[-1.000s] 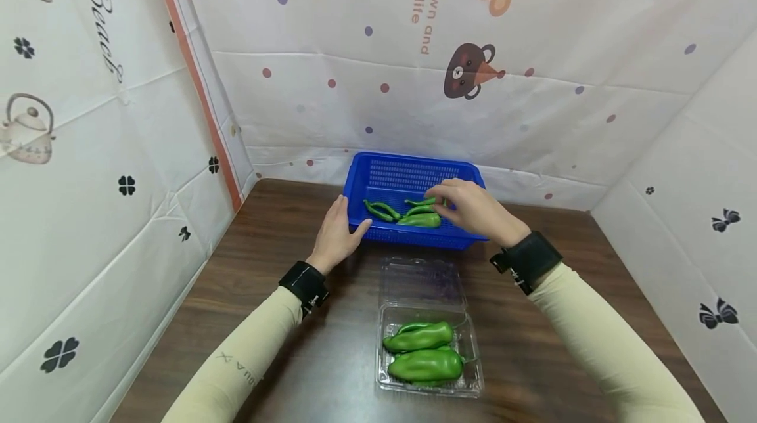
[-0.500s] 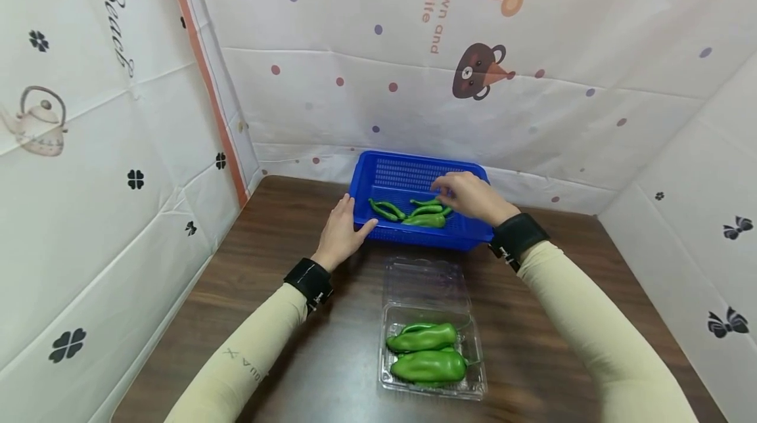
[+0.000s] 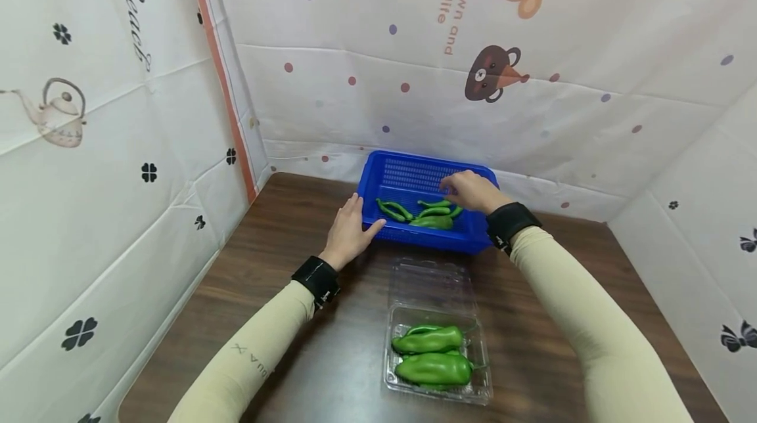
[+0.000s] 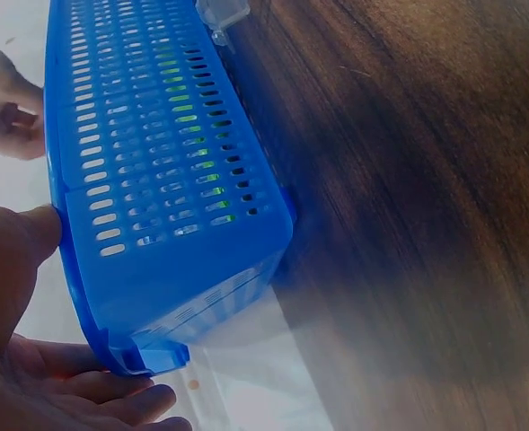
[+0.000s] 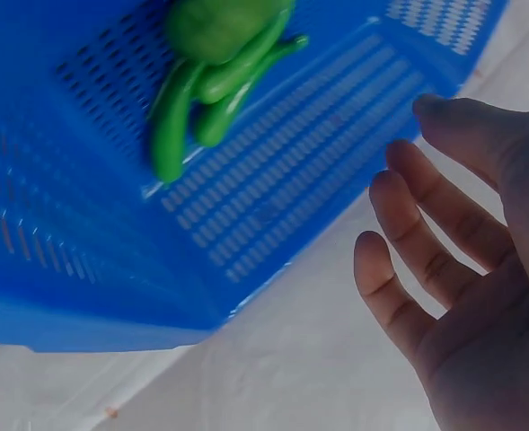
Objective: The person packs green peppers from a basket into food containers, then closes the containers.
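Right hand [image 3: 470, 190] is lifting away, fingers spread and holding nothing; left hand [image 3: 349, 231] is bracing the blue basket [image 3: 390, 234], fingers relaxed.
I am noting the slim peppers [image 3: 422, 213] now lying released in the basket at the table's far side.

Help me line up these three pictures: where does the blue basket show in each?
Head: blue basket at table's far centre, between both hands.
Left wrist: its slotted side wall fills the upper left, left hand on its corner.
Right wrist: its inside fills the upper left.
Shared landmark: green peppers inside.
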A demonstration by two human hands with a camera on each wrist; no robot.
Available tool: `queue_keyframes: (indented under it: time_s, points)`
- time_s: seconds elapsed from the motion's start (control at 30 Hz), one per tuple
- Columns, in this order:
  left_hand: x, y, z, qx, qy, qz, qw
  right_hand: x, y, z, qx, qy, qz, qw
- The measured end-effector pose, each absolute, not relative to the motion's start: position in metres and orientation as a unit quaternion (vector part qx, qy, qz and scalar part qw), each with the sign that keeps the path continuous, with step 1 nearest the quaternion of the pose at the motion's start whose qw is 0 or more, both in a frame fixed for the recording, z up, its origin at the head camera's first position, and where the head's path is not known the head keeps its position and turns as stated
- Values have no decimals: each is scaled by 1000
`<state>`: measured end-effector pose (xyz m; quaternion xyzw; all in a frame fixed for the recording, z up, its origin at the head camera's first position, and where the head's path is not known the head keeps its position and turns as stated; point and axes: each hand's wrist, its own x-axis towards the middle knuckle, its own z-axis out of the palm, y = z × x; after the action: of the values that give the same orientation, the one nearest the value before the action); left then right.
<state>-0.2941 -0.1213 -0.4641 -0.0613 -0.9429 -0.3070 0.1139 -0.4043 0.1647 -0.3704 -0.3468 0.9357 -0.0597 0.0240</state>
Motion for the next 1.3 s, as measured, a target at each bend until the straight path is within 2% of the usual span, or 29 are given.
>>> queue_keyframes:
  time_s: [0.43, 0.9, 1.3]
  points:
    - [-292, -118, -469, -66, -947, -295, 110, -436, 177, -402, -314, 945, 33, 90]
    - [-294, -116, -465, -60, -949, -290, 107, -452, 178, -410, -282, 944, 61, 161]
    - [-293, -122, -464, -55, -948, -295, 108, -458, 175, -429, -287, 945, 61, 145]
